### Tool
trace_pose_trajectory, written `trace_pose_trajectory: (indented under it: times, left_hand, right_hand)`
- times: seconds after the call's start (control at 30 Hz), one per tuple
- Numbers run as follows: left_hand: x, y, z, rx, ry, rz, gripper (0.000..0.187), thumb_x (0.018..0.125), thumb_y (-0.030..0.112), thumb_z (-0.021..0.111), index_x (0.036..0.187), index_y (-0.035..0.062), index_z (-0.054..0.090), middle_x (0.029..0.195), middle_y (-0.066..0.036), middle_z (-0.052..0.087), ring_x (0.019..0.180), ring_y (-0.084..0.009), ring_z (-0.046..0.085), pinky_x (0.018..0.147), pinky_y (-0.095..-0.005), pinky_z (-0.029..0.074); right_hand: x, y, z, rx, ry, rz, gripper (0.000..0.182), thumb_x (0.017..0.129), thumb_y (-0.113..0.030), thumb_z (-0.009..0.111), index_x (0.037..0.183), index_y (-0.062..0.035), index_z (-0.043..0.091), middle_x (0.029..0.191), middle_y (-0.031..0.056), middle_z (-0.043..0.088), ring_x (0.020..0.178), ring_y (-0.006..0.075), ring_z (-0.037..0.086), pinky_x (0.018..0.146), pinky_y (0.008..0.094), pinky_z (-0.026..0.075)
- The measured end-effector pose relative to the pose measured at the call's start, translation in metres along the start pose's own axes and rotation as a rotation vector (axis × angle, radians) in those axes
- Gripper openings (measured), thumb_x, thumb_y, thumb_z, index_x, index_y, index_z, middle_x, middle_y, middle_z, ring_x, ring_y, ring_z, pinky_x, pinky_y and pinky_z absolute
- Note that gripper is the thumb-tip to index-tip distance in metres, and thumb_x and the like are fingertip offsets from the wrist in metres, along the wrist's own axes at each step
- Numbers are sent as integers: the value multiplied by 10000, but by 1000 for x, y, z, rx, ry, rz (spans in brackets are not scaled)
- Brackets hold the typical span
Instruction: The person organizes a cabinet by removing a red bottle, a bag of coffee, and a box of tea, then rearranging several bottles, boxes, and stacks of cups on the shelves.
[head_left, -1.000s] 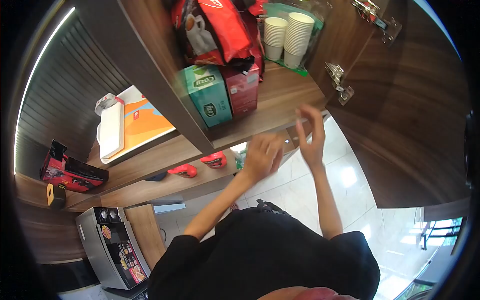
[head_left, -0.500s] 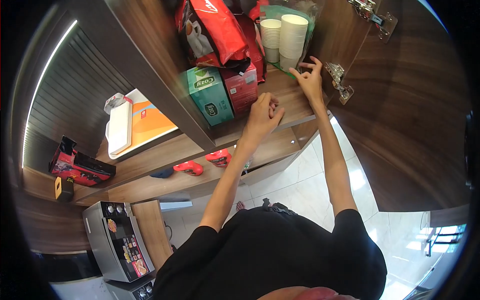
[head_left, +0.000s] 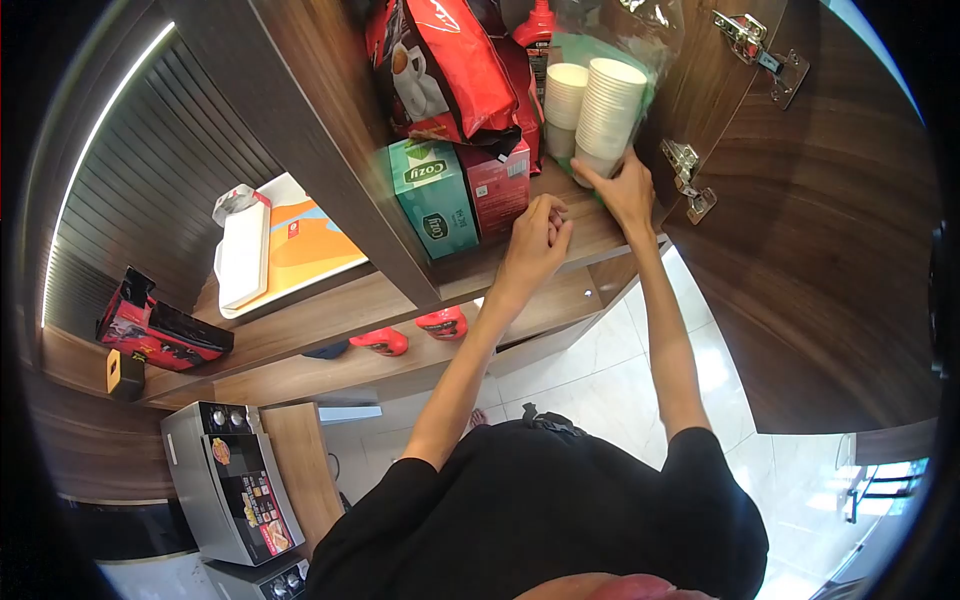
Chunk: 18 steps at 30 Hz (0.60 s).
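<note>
Item: white paper cups [head_left: 608, 105], two nested stacks, the right one taller, in a clear and green plastic bag [head_left: 655, 35], top centre-right of the frame. Right hand [head_left: 625, 192]: thumb and fingers closed around the taller stack's base; half a second earlier, it was spread at the bag's lower edge. Left hand [head_left: 537, 240]: loosely curled, near the pink box [head_left: 497, 185]; whether anything is inside cannot be told. Surface: brown wood-grain shelf [head_left: 572, 212]. Room: open cabinet door [head_left: 820, 220], right; silver microwave [head_left: 232, 490], lower left; pale glossy floor [head_left: 585, 385], below.
</note>
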<state>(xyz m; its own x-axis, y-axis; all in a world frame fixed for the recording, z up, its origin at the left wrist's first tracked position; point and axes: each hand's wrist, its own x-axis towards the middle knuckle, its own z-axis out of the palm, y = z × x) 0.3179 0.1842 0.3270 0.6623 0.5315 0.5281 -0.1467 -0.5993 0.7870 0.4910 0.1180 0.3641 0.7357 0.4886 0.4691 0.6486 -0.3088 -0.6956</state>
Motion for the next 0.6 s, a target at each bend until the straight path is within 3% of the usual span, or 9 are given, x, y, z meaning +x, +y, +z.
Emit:
trace_pose_trajectory:
  times: [0.03, 0.13, 0.23, 0.27, 0.37, 0.4, 0.47, 0.6]
  left_hand:
    - [-1, 0, 0, -22, 15, -3, 238, 873, -2, 654, 1090, -24, 559, 964, -137, 604, 773, -152, 600, 668, -274, 494]
    - [-2, 13, 4, 254, 223, 284, 301, 898, -42, 592, 1188, -37, 512, 1151, -197, 581, 1011, -234, 607, 825, -316, 512]
    - [-14, 22, 5, 132, 344, 387, 377, 892, -76, 579, 1253, -48, 474, 1277, -210, 524, 1147, -313, 563, 950, -368, 479]
    - [-23, 24, 7, -99, 308, 276, 510, 860, -4, 680, 1315, -27, 450, 1326, -193, 511, 1170, -371, 554, 994, -416, 454]
    - [-32, 59, -7, 177, 239, 377, 710, 791, 110, 801, 1375, -9, 415, 1366, -185, 491, 1174, -365, 550, 1002, -442, 444]
    - [-40, 65, -6, 66, 168, 341, 830, 712, 203, 879, 1382, 2, 431, 1349, -185, 513, 1196, -357, 533, 1002, -439, 437]
    - [-62, 65, -2, 1, 18, 295, 815, 710, 226, 868, 1370, -4, 449, 1338, -183, 533, 1195, -353, 524, 1005, -437, 425]
    - [-128, 69, -7, 13, -108, 64, 735, 676, 203, 863, 1292, 17, 509, 1219, -156, 588, 1122, -356, 535, 972, -435, 438]
  right_hand:
    - [-11, 0, -6, 17, 15, -13, 769, 667, -566, 834, 1170, -22, 631, 1074, 226, 711, 1006, 439, 676, 857, 504, 527]
    - [-50, 12, -16, 220, 112, -119, 648, 684, -376, 894, 1146, 6, 647, 971, 171, 731, 900, 319, 710, 753, 399, 548]
    - [-95, 8, -47, 406, 59, -68, 521, 703, -195, 904, 1109, 25, 663, 915, 108, 729, 850, 166, 686, 699, 322, 538]
    - [-110, 6, -60, 352, 19, -1, 440, 723, -173, 894, 1055, 25, 684, 896, 79, 729, 852, 140, 678, 720, 320, 544]
    - [-156, 3, -90, 457, 20, 186, 576, 714, -129, 907, 1192, 33, 628, 1127, 131, 687, 994, 176, 659, 859, 318, 534]
    - [-169, 12, -100, 397, -44, 150, 590, 725, -155, 899, 1219, 16, 624, 1155, 128, 684, 1023, 182, 657, 885, 331, 529]
    - [-198, 38, -121, 282, -199, 82, 620, 747, -209, 885, 1272, -18, 616, 1210, 122, 677, 1080, 195, 654, 937, 357, 518]
    - [-265, 77, -129, 230, -370, 311, 682, 733, -134, 897, 1322, -20, 574, 1282, 96, 631, 1131, 211, 608, 1014, 355, 473]
